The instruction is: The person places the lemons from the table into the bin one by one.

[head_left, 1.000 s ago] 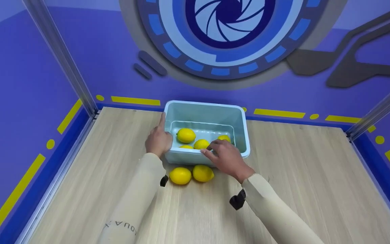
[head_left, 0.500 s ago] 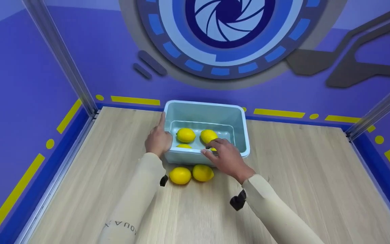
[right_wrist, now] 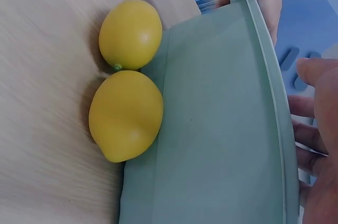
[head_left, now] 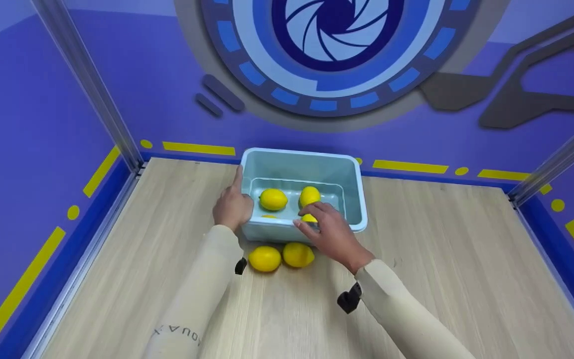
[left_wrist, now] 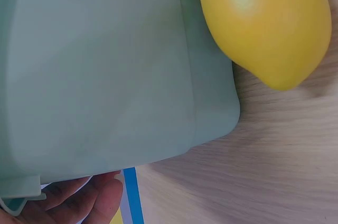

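Observation:
A pale blue-green plastic bin stands against the back wall. My left hand grips its left rim near the front corner, index finger lying along the outside. In the left wrist view, those fingers show below the rim. My right hand reaches over the front rim, its relaxed fingers inside the bin and its thumb at the rim. Several yellow lemons lie inside, including one at left, one farther right and one partly hidden under the right fingers.
Two more lemons, a left one and a right one, sit side by side on the wooden tabletop just before the bin's front wall. Purple-blue printed panels with metal corner posts enclose the table at back and sides.
Inside the bin, lemons have rolled: the one at the right is gone from there, and one sits farther back near the middle. Both hands stay nearly still.

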